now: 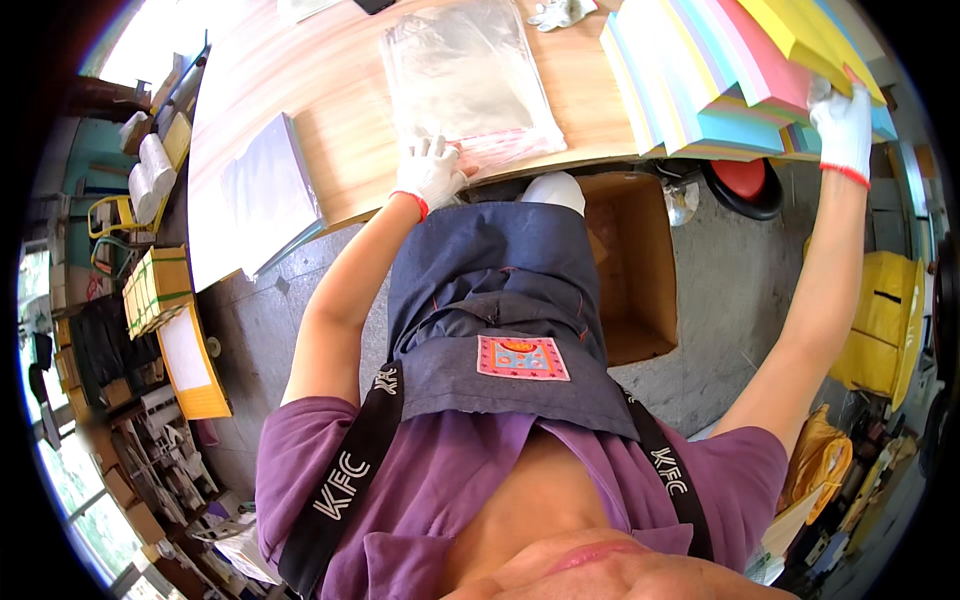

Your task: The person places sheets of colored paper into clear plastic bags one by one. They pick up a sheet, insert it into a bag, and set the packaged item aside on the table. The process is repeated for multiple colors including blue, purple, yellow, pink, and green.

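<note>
My left hand (432,172), in a white glove with a red cuff, lies with fingers spread on the near edge of a pile of clear plastic bags (460,85). At the far right, my gloved right hand (842,122) reaches out to a yellow paper stack (800,35), its fingers closed on the near end. That yellow stack tops a tall, stepped pile of coloured paper (690,75) in pink, blue, yellow and green. A pale, flat stack of sheets (268,190) lies left of my left hand, close to the table's front edge.
A spare white glove (560,13) rests on the wooden table (340,60) beyond the bags. Below the edge stand an open cardboard box (640,300) and a red-and-black round seat (742,182). Strapped cartons (158,288) are at the left, yellow bags (875,320) at the right.
</note>
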The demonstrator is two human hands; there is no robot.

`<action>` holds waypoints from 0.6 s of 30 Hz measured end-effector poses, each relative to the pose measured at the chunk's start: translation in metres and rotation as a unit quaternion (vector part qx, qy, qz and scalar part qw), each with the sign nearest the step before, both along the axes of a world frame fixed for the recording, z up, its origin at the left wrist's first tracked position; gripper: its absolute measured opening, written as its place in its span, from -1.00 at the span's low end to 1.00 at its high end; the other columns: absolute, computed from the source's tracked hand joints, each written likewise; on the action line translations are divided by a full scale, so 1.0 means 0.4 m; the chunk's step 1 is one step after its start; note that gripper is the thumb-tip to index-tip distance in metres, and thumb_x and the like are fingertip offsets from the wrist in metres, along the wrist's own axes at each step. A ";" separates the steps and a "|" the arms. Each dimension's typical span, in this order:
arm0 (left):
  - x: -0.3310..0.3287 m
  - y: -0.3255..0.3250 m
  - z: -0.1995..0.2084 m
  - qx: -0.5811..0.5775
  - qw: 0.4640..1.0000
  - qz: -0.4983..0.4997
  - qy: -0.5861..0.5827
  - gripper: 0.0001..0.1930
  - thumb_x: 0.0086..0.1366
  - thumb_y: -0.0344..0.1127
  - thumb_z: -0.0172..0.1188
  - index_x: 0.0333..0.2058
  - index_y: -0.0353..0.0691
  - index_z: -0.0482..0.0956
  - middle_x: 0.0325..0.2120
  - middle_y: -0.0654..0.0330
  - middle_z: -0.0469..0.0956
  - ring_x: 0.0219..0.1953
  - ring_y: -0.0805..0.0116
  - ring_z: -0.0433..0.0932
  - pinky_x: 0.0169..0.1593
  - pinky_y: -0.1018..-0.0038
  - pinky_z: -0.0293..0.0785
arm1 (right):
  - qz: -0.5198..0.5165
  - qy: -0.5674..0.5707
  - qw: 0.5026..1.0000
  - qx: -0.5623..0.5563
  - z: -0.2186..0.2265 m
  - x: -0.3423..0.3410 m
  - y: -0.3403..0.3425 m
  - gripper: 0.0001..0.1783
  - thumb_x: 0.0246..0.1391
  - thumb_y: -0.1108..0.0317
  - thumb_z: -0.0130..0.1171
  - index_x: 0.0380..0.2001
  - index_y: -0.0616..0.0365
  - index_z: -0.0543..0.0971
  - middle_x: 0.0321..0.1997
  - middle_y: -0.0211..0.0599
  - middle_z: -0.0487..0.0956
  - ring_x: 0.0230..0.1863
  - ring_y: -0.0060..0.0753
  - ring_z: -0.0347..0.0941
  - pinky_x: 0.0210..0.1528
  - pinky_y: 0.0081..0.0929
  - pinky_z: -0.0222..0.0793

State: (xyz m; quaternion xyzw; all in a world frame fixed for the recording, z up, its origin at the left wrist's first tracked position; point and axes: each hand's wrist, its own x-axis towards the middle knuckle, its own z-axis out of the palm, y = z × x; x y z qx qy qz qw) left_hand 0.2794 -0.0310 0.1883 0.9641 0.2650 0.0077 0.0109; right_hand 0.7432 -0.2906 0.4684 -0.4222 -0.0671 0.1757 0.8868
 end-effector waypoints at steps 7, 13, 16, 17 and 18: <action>0.082 0.010 0.106 -0.067 0.987 0.049 0.139 -0.47 0.17 -0.11 0.17 0.12 -0.15 0.49 0.06 -0.05 0.45 0.23 0.00 0.30 0.24 0.28 0.27 | -0.009 -0.183 0.966 -0.182 -0.043 -0.359 -0.097 -0.55 0.15 0.20 0.09 0.03 0.26 0.43 -0.02 -0.16 0.54 -0.06 -0.33 0.52 -0.01 -0.40 0.48; -0.012 0.129 -0.153 -0.208 0.929 0.097 -0.292 -0.64 0.20 -0.23 0.18 -0.02 -0.15 0.56 0.03 -0.10 0.48 0.13 0.02 0.43 0.21 0.21 0.31 | 0.207 -0.012 0.951 -0.230 -0.245 -0.525 -0.128 -0.37 0.03 0.10 0.17 0.09 0.31 0.41 -0.09 -0.21 0.55 -0.09 -0.38 0.52 -0.08 -0.47 0.50; 0.001 0.129 -0.041 -0.263 0.924 0.127 -0.245 -0.73 0.23 -0.29 0.14 -0.08 -0.08 0.58 -0.06 0.00 0.54 0.00 0.04 0.54 0.02 0.22 0.49 | 0.262 0.038 0.937 -0.226 -0.374 -0.585 -0.112 -0.36 0.01 0.13 0.20 0.11 0.32 0.41 -0.04 -0.17 0.55 -0.05 -0.33 0.53 -0.04 -0.45 0.50; -0.003 0.130 -0.011 -0.173 0.969 0.130 -0.117 -0.75 0.24 -0.31 0.12 -0.09 -0.05 0.58 -0.08 0.05 0.56 -0.02 0.05 0.56 -0.04 0.22 0.53 | 0.274 0.069 0.935 -0.213 -0.411 -0.596 -0.106 -0.35 0.00 0.15 0.20 0.11 0.33 0.41 -0.03 -0.16 0.55 -0.02 -0.30 0.53 -0.02 -0.43 0.50; -0.010 0.130 -0.021 -0.164 0.961 0.161 -0.156 -0.73 0.21 -0.39 0.08 -0.11 -0.01 0.57 -0.13 0.16 0.57 -0.07 0.04 0.58 -0.03 0.26 0.51 | 0.329 0.073 0.920 -0.201 -0.399 -0.615 -0.087 -0.36 0.01 0.16 0.20 0.11 0.35 0.41 -0.02 -0.15 0.56 -0.01 -0.28 0.53 0.03 -0.39 0.49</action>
